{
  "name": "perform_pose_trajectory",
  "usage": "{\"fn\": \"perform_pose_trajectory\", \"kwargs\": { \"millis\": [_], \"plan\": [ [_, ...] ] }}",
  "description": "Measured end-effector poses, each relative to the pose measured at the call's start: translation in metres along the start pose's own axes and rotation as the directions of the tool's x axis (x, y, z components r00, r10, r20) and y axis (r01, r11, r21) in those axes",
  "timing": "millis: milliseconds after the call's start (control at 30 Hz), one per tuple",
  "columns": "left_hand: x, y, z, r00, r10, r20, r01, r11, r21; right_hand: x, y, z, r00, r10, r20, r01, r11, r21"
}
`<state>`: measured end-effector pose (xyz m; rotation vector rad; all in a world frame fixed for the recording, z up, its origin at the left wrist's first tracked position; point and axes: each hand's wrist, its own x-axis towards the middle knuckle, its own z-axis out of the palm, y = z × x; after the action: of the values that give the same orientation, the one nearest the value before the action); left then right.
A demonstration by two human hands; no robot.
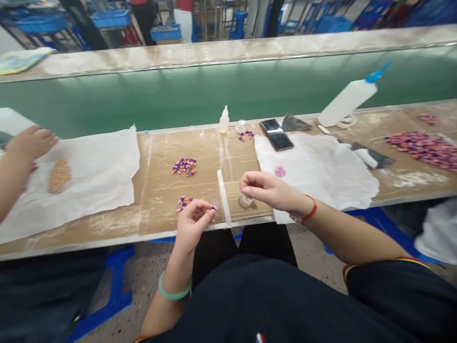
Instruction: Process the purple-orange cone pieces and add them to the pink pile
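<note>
Left hand (192, 221) pinches purple piece (214, 208) | right hand (266, 189): grip unclear | table (162, 176) | green belt (160, 97) | stools (238, 25)

The left hand (193, 221) is pinching just left of the strip (224, 197); the right hand (267, 189) is pinching just right, both arms (350, 233) angling toward it.

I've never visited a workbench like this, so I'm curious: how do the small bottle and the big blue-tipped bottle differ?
Size: the small bottle is much shorter and slimmer than the big bottle.
Tip: the small bottle's is whitish; the big bottle's is bright blue.
Place: the small bottle is left of the phone in the picture, the big bottle right of it.
Both have pale bodies and narrow tips.
</note>
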<state>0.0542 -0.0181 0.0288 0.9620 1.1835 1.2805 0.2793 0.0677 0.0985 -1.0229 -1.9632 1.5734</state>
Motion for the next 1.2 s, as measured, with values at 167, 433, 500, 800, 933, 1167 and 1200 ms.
{"fn": "perform_pose_trajectory", "kwargs": {
  "millis": [167,433,500,800,933,1167,1200],
  "plan": [
    [0.001,-0.002,0.0,1.0,0.004,-0.015,-0.004,1.0,-0.011,-0.004,0.001,-0.002,0.999,-0.045,-0.003,0.045,0.999,-0.023],
    [-0.003,-0.008,0.008,0.999,-0.032,0.025,0.033,0.999,-0.03,-0.006,0.031,-0.021,0.994,-0.056,0.097,0.109,0.694,-0.712],
    [-0.005,-0.01,0.011,0.998,-0.049,0.051,0.05,0.998,-0.033,-0.003,0.036,-0.021,0.993,-0.002,0.115,0.09,0.64,-0.763],
    [-0.008,-0.018,0.01,0.996,-0.055,0.075,0.058,0.998,-0.035,0.013,0.017,-0.009,0.964,0.148,0.219,0.153,0.363,-0.919],
    [-0.007,-0.017,0.01,0.995,-0.072,0.075,0.076,0.996,-0.044,0.018,0.012,-0.003,0.951,0.214,0.222,0.165,0.254,-0.953],
    [-0.008,-0.013,0.011,0.993,-0.086,0.076,0.092,0.992,-0.083,0.017,0.012,-0.006,0.961,0.179,0.209,0.146,0.311,-0.939],
    [-0.008,-0.011,0.012,0.994,-0.084,0.071,0.091,0.991,-0.101,0.015,0.011,-0.008,0.967,0.156,0.203,0.13,0.384,-0.914]
  ]
}}
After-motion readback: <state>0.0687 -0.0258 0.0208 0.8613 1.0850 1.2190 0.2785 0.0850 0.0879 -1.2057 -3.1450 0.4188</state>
